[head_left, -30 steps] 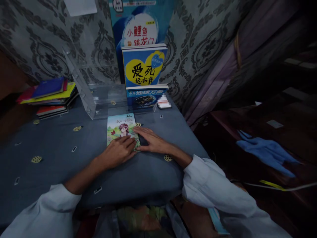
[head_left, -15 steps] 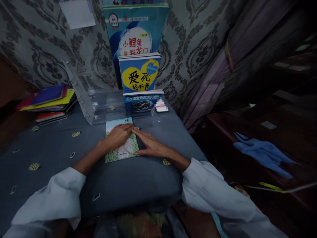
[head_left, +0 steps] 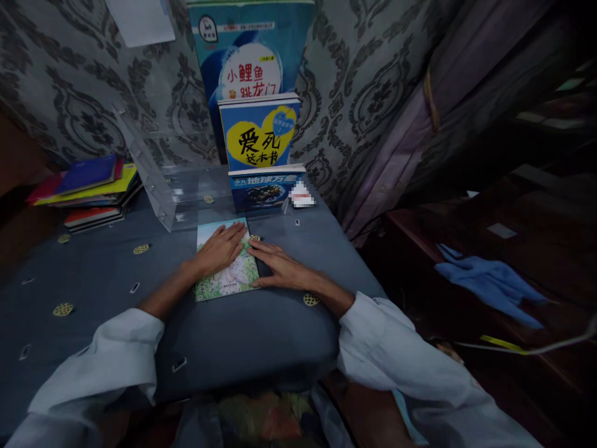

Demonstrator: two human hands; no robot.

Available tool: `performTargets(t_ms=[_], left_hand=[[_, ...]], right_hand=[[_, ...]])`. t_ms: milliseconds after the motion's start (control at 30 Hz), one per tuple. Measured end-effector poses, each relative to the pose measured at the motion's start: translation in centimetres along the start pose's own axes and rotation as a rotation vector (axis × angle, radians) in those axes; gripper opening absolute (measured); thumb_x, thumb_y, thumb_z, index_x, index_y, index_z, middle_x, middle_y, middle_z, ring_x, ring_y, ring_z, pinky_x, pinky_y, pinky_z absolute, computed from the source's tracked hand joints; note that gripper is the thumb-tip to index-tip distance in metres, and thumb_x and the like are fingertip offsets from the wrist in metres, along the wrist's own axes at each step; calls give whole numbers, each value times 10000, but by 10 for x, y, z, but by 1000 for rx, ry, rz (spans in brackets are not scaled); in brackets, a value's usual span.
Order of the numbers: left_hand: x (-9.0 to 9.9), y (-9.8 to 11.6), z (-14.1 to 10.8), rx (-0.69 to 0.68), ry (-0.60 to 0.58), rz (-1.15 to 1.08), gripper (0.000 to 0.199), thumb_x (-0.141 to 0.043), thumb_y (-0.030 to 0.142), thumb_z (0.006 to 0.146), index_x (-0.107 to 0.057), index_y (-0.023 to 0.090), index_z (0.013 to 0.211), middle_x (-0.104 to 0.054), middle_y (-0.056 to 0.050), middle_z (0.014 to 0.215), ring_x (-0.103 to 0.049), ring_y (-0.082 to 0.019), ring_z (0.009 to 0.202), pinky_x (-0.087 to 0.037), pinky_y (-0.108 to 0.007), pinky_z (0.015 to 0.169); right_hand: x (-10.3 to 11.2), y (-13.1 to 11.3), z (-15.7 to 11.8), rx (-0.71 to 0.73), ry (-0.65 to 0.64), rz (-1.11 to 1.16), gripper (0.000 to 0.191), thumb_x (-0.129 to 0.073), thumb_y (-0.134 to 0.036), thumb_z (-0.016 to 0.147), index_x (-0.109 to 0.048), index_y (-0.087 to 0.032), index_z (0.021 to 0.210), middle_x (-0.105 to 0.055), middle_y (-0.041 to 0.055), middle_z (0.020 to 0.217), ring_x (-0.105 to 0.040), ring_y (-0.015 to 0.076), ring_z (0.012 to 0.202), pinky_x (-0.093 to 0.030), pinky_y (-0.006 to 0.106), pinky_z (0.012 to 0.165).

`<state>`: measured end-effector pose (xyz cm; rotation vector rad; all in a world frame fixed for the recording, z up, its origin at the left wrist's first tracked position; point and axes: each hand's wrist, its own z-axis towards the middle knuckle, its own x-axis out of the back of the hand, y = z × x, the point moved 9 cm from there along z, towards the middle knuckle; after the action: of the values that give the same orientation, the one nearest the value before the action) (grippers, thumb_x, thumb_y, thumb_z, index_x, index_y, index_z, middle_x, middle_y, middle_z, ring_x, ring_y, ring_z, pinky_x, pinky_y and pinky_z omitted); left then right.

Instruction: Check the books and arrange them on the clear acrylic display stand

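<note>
A thin picture book (head_left: 233, 280) with a pale blue and green cover lies flat on the table near its middle. Across its upper part rests my left hand (head_left: 221, 249), palm down with the fingers stretched out; it hides much of the cover. My right hand (head_left: 280, 264) is at the book's right edge, fingers extended and apart from the thumb, touching that side. Neither hand grips anything. Behind the book stands a clear acrylic rack (head_left: 172, 202), its right part holding a blue book with a yellow heart (head_left: 259, 137) and a book with a globe (head_left: 261, 194).
A pile of books and folders (head_left: 88, 180) lies at the table's back left. The dark blue tablecloth (head_left: 242, 348) reaches the front edge. A taller teal book (head_left: 252, 43) leans against the patterned curtain (head_left: 345, 87). Right of the table, a blue cloth (head_left: 489, 280) lies on a dark surface.
My left hand has slid slightly up and left over the book, opening a gap from my right fingertips. The view has shifted slightly; the book still lies flat.
</note>
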<state>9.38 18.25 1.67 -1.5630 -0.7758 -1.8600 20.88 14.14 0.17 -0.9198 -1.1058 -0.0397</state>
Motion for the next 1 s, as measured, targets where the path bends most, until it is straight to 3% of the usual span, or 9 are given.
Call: performTargets(t_ms=[300,467,633,800,1000], left_hand=[[5,46,-62,-53,49,-4,608,-275,455,1067,-259,140,1586,-379,-151,1603,-294,-229,1519,-181,-456,1259],[11,56,-86,-48,46,5,621,-243,482,1073,-170,182,1612,-358,-129,1616,-260,-220,1531,-160,-471,1263],[11,43,-97,-7,2,-29,709,-249,577,1046,-114,185,1622,-284,-128,1647,-215,-234,1545,-111,-479,1269],[4,11,-104,159,-45,-130,758,-270,635,1017,-154,188,1619,-198,-143,1669,-147,-294,1556,-162,-538,1243],[2,-19,-109,396,95,-195,816,-370,673,969,-325,108,1556,-223,-237,1646,-182,-373,1539,-214,-573,1212]], right_hand=[[2,-4,-1,-11,-7,-25,871,-655,-633,868,-355,-207,1566,-272,160,1654,-237,308,1535,-238,516,1235],[3,-10,-4,-17,-17,-43,792,-649,-596,891,-404,-220,1544,-280,156,1652,-241,313,1534,-239,521,1232],[4,-15,-6,-31,-5,-47,700,-643,-561,911,-450,-268,1517,-310,121,1647,-289,310,1517,-253,530,1223],[5,-14,-6,-50,-13,-30,686,-642,-572,908,-474,-274,1502,-328,114,1640,-306,322,1507,-263,544,1214],[5,-13,-5,-59,-25,-15,708,-650,-581,898,-474,-256,1503,-315,135,1642,-290,331,1513,-255,560,1213]])
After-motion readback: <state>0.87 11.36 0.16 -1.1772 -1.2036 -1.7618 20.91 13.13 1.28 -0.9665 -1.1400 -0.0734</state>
